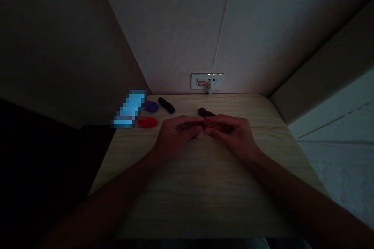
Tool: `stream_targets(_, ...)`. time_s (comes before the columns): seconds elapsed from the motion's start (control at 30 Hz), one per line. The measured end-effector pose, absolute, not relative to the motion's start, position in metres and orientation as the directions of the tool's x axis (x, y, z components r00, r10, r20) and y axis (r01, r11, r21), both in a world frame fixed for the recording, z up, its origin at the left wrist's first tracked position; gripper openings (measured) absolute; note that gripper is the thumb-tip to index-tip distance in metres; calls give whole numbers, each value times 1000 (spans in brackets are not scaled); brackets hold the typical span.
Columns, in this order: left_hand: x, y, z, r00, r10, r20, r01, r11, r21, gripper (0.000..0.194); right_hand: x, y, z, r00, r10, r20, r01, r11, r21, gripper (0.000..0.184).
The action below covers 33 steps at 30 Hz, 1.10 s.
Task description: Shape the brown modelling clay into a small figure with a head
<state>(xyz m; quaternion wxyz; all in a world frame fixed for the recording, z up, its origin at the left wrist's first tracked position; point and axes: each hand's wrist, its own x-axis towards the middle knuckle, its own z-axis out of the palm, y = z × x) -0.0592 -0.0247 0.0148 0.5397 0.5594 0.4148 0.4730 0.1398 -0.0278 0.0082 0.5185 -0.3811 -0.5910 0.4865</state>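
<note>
My left hand (177,134) and my right hand (235,136) meet fingertip to fingertip above the middle of the wooden table. Both are closed in a pinch. A small dark bit shows between the fingertips, mostly covered by them and too dim to name. Just beyond the fingers lies a dark brown lump (201,111), rounded at one end, with a thinner brown piece (210,113) beside it running partly behind my right hand. To the left of my left hand lie a red lump (147,122), a purple lump (151,106) and a black elongated piece (166,105).
A lit, pixelated screen-like object (130,109) is at the table's far left edge. The pale wooden table (204,194) stands against a wall, where a socket plate (194,81) holds a white plug (209,86). A light-coloured panel (336,113) rises on the right. The room is dim.
</note>
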Motion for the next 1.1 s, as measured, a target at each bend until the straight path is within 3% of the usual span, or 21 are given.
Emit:
stream_targets(0.2,-61,-28,12,167,979,119,39,-128,991,19,137,-29,8,-138,940,312,11,316,-949,19)
stream_targets(0.33,-63,-26,7,162,944,289,117,-309,944,16,134,-31,6,-96,939,330,13,333,-943,14)
stream_targets(0.43,-65,-25,3,168,910,379,162,-405,900,15,132,-32,5,-93,962,256,-52,252,-966,18)
stream_targets(0.77,-65,-29,4,164,932,322,128,-344,930,24,134,-31,11,-152,979,139,-92,126,-988,12)
stream_targets(0.9,-65,-28,6,163,895,414,164,-439,884,13,130,-30,7,-168,983,68,-261,22,-965,20)
stream_targets(1.1,-66,-28,7,177,786,593,255,-618,744,23,127,-31,5,-158,987,3,-308,-46,-950,16)
